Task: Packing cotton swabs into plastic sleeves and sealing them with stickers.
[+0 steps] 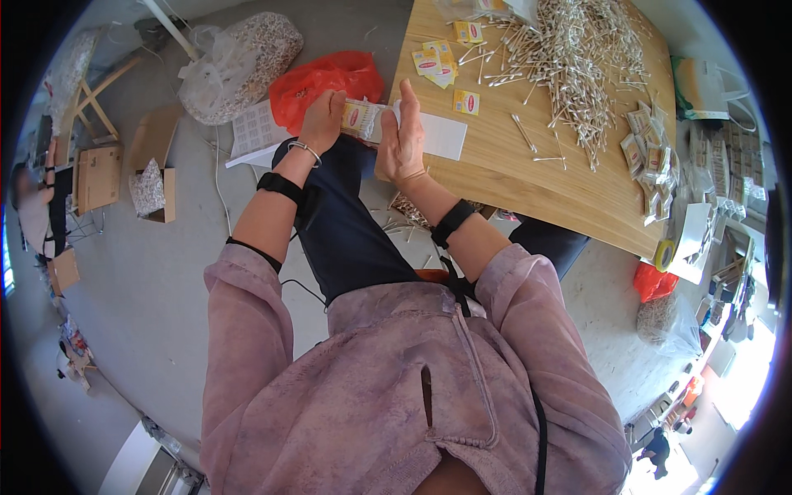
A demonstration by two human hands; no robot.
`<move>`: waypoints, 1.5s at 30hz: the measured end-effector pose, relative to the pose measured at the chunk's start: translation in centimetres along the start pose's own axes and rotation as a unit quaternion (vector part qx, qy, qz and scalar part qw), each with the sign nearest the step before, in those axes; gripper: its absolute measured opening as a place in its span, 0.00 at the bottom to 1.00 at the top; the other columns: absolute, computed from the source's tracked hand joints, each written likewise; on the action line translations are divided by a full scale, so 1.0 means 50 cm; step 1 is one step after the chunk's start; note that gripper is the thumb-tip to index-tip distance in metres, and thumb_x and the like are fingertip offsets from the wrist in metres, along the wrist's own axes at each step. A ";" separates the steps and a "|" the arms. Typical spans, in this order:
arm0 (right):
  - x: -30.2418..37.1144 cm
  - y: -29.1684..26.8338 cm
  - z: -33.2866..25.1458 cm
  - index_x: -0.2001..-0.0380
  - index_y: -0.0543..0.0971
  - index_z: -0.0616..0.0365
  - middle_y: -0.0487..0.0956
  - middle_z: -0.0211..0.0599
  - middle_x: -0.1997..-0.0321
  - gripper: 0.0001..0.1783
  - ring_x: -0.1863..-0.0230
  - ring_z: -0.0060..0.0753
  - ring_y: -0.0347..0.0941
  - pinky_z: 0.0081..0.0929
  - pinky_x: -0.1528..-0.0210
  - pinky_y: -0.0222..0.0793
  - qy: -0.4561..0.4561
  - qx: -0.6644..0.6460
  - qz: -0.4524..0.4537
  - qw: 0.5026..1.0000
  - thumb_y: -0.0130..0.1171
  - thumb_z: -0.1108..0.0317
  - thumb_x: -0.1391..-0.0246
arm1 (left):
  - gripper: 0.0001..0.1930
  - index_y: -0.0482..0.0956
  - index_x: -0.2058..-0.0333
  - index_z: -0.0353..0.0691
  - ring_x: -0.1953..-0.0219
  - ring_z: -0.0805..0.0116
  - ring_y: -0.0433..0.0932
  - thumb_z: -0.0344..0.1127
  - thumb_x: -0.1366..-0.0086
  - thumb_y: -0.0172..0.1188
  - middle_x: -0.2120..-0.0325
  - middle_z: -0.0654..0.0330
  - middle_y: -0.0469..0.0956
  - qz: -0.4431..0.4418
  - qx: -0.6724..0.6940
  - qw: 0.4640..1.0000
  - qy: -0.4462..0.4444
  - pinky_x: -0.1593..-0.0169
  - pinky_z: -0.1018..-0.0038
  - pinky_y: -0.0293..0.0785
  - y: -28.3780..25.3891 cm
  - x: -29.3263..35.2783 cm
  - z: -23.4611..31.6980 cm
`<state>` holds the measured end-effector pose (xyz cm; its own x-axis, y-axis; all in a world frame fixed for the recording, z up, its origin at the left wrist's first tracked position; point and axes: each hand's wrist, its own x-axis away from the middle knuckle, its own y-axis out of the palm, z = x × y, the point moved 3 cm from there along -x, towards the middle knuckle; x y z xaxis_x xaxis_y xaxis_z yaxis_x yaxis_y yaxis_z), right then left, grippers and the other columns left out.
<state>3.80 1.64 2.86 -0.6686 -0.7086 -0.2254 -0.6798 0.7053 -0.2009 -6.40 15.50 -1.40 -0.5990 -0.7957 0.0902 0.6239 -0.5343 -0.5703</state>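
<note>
My left hand is closed around one end of a small clear packet of cotton swabs with a yellow card inside, held above my lap near the table's left edge. At the packet's other end, my right hand is upright with its fingers stretched out and pressed side by side, palm toward the packet. The clear plastic reaches close to my right thumb; whether they touch, I cannot tell. Behind my right hand, a white card strip lies on the wooden table.
A heap of loose cotton swabs covers the table's far side, with yellow cards beside it. Filled packets lie at its right edge. A red plastic bag and a stuffed clear bag are beyond my left hand; an open carton stands left.
</note>
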 end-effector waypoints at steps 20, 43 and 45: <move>-0.012 0.052 -0.004 0.36 0.47 0.68 0.44 0.63 0.30 0.35 0.29 0.60 0.37 0.40 0.30 0.37 -0.030 -0.052 -0.083 0.995 0.44 0.74 0.45 | 0.18 0.71 0.69 0.35 0.65 0.39 0.74 0.47 0.32 0.45 0.72 0.42 0.75 0.011 -0.031 0.998 0.049 0.65 0.55 0.69 0.008 -0.003 0.033; 0.009 0.056 0.013 0.38 0.48 0.70 0.45 0.63 0.32 0.36 0.31 0.62 0.44 0.41 0.33 0.47 -0.052 -0.053 -0.028 0.997 0.42 0.83 0.53 | 0.19 0.71 0.68 0.34 0.64 0.38 0.73 0.47 0.32 0.44 0.70 0.38 0.74 0.017 -0.070 0.996 0.057 0.63 0.56 0.68 -0.023 -0.008 0.048; 0.009 0.061 0.009 0.38 0.49 0.70 0.45 0.64 0.32 0.36 0.31 0.63 0.43 0.41 0.33 0.47 -0.066 -0.056 -0.024 0.996 0.42 0.83 0.53 | 0.19 0.71 0.68 0.34 0.64 0.39 0.73 0.47 0.32 0.44 0.70 0.39 0.74 0.018 -0.072 0.996 0.056 0.63 0.56 0.68 -0.031 -0.008 0.040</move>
<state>1.55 3.50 1.71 -0.5939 -0.7280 -0.3425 -0.7444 0.6587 -0.1094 -6.12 16.09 1.06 -0.6343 -0.7728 -0.0199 0.5727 -0.4526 -0.6835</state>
